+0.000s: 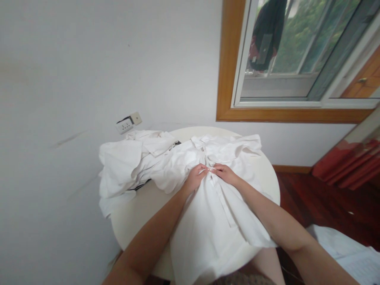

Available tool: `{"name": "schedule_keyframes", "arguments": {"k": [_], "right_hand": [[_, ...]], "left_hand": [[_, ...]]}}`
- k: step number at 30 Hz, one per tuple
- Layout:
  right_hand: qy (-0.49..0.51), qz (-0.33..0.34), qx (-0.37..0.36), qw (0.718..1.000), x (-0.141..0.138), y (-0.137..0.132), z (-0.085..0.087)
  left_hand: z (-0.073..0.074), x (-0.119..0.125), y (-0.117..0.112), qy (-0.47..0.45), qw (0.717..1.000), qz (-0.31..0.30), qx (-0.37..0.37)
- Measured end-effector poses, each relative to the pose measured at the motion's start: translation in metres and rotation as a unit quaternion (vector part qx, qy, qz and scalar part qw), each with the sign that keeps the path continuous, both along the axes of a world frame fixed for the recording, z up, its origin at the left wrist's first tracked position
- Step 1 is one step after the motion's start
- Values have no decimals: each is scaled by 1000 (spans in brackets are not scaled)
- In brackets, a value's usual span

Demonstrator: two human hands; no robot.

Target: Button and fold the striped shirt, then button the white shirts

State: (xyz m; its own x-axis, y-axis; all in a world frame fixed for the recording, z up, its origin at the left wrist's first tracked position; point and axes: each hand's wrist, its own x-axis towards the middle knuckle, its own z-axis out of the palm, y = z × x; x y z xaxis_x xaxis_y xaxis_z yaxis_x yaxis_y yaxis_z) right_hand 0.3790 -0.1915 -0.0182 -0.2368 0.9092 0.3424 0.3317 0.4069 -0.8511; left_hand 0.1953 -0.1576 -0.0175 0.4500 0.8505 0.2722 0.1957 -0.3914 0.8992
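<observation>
A white button-up shirt (204,221) lies spread on a round white table (139,221), its lower part hanging over the near edge toward me. At the front opening, my left hand (196,176) pinches the fabric from the left. My right hand (225,173) pinches it from the right, and the fingertips of both hands nearly meet at the placket. A small shiny spot shows between them, too small to make out. The collar end of the shirt points away from me, and one sleeve (249,144) stretches to the right.
More white clothing (121,162) with dark trim is heaped at the table's left, partly over the edge. Behind stands a white wall with a socket (124,126) and a wood-framed window (227,79). A red curtain (347,162) hangs right; a pale bag-like item (335,245) lies below.
</observation>
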Motion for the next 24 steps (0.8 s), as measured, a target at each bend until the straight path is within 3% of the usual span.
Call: {"name": "schedule_keyframes", "arguments": {"k": [13, 16, 19, 24], "right_hand": [[7, 4, -2, 1000, -2, -5, 8], [-9, -2, 6, 1000, 2, -6, 11], [-24, -51, 20, 998, 14, -5, 11], [9, -170, 28, 985, 31, -2, 13]], "left_hand": [[-3, 2, -1, -46, 997, -11, -53], [-3, -1, 10, -42, 997, 48, -51], [0, -8, 17, -33, 992, 119, -26], [10, -14, 7, 26, 988, 118, 92]]}}
